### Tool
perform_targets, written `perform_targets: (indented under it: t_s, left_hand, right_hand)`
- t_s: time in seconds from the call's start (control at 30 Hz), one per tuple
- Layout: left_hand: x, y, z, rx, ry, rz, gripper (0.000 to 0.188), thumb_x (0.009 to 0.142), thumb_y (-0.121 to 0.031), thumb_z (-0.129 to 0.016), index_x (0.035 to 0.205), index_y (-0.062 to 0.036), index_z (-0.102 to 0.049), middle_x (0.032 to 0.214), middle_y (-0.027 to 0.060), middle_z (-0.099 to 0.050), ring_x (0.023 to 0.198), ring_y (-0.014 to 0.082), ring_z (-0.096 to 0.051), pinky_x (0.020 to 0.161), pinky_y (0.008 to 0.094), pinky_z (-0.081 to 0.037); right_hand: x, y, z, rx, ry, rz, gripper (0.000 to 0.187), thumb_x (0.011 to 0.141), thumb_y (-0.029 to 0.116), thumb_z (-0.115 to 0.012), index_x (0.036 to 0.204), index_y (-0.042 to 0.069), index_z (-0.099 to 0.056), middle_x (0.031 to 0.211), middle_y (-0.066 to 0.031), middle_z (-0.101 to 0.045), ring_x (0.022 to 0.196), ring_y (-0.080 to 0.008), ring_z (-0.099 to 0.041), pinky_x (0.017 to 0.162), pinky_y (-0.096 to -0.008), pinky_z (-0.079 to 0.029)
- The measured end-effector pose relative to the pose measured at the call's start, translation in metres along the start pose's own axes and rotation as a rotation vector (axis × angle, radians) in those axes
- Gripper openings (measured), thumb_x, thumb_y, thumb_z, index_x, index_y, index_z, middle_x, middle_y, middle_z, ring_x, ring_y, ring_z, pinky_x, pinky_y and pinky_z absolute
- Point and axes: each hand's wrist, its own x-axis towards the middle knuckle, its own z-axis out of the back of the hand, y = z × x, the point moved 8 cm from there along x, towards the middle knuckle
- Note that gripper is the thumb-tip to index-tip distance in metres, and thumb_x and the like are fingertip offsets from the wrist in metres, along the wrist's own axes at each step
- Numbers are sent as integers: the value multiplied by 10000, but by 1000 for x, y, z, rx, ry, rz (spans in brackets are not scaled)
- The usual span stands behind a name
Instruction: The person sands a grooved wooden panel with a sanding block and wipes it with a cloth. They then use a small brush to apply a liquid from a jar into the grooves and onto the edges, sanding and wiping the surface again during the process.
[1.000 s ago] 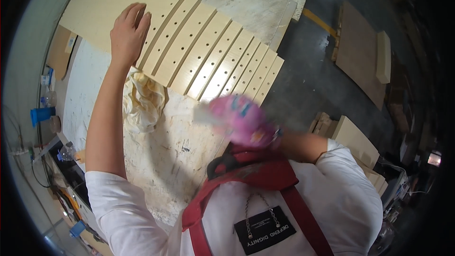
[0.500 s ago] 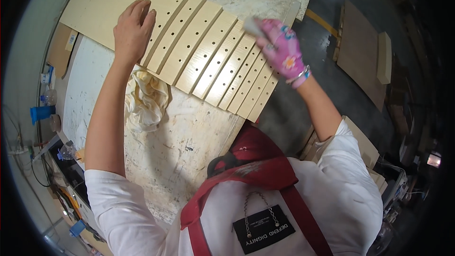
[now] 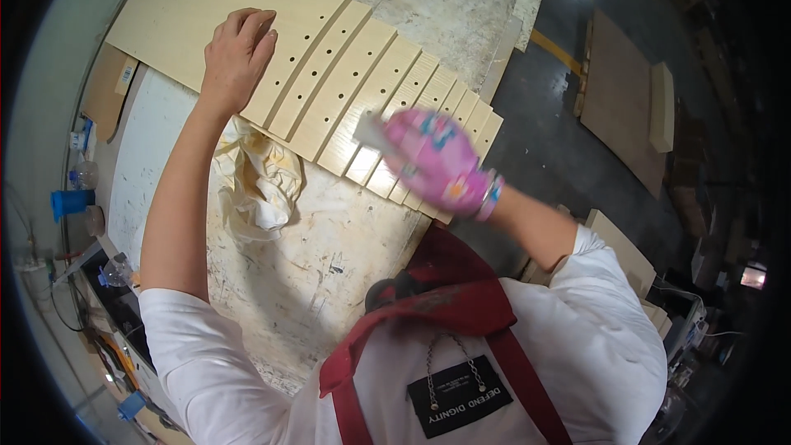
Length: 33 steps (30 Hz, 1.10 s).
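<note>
Several pale wooden boards (image 3: pixel 305 119) with rows of drilled holes overlap like stair steps across the workbench. My bare left hand (image 3: pixel 236 56) rests on the broad far-left part of the top board, fingers stretched out and holding nothing. Over the near right part of the stack is my right hand (image 3: pixel 432 156), in a pink flowered glove and blurred by motion. Its fingers are closed round a small grey-white pad (image 3: pixel 371 130), which is at the board surface; whether it touches is hard to tell. The glove hides the boards' holes and edges under it.
A crumpled cream cloth (image 3: pixel 259 177) lies on the stained workbench (image 3: pixel 321 255), against the boards' near edge. Bottles and a blue container (image 3: pixel 72 201) stand at the far left. Beyond the bench on the right, a large brown panel (image 3: pixel 626 103) is on the floor.
My right hand has swept with the pad from the stack's far right side toward me and to the left. The boards and my left hand appear slightly lower in view.
</note>
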Motion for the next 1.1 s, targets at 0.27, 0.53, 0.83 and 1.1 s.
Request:
perform_targets:
  t_s: [0.27,0.53,0.83,1.1]
  left_hand:
    - [-1,2,-3,-14,-36,-10,313,915,-280,-511,1186,-133,-570,1222,91,-537,1109,313,-504,938,398,-404]
    - [-2,5,-4,-13,-22,33,335,912,-302,-504,1193,-132,-570,1228,80,-534,1110,309,-503,938,405,-404]
    - [0,1,-1,-39,-10,30,333,909,-303,-508,1189,-134,-574,1230,90,-534,1123,305,-505,939,394,-404]
    - [-6,5,-1,-71,8,65,367,908,-316,-504,1219,-128,-564,1296,98,-512,1191,291,-482,975,420,-373]
  right_hand:
    - [3,45,-16,-85,187,88,315,795,189,-631,1083,63,-607,925,-83,-570,773,-213,-595,628,-338,-496]
    - [34,37,-16,79,226,37,426,836,273,-600,1213,76,-571,1116,-143,-569,1016,-302,-565,892,-412,-445]
    - [57,-103,35,-144,-120,-171,423,864,274,-556,1252,105,-549,1039,-162,-581,938,-335,-572,802,-413,-474]
    - [57,10,28,-165,-47,163,418,884,289,-538,1243,75,-534,1000,-124,-592,883,-274,-592,742,-393,-496]
